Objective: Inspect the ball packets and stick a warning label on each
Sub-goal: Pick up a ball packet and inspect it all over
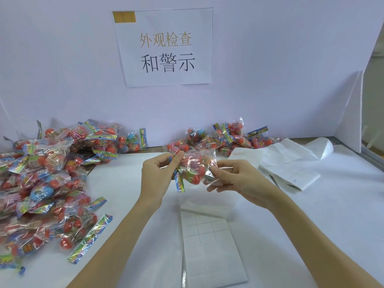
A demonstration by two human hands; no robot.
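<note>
Head view: at frame centre, both hands pinch one ball packet [195, 167] above the tabletop [311, 215], left hand [158, 173] on its header, right hand [234, 179] on its far edge. The label sheet [207, 231] lies directly below, nearest the right hand.

A white paper sign [166, 48] on the back wall carries two lines of Chinese characters. The upper line, in pale gold, reads 外观检查; the lower line, in larger black characters, reads 和警示. A tan rectangle sits in the sign's top left corner with nothing legible on it. The colourful header strips on the ball packets [41, 183] bear printing that is too small and blurred to read. The label sheet [207, 235] on the desk [311, 225] shows only a blank grid of stickers, with no readable print.
</note>
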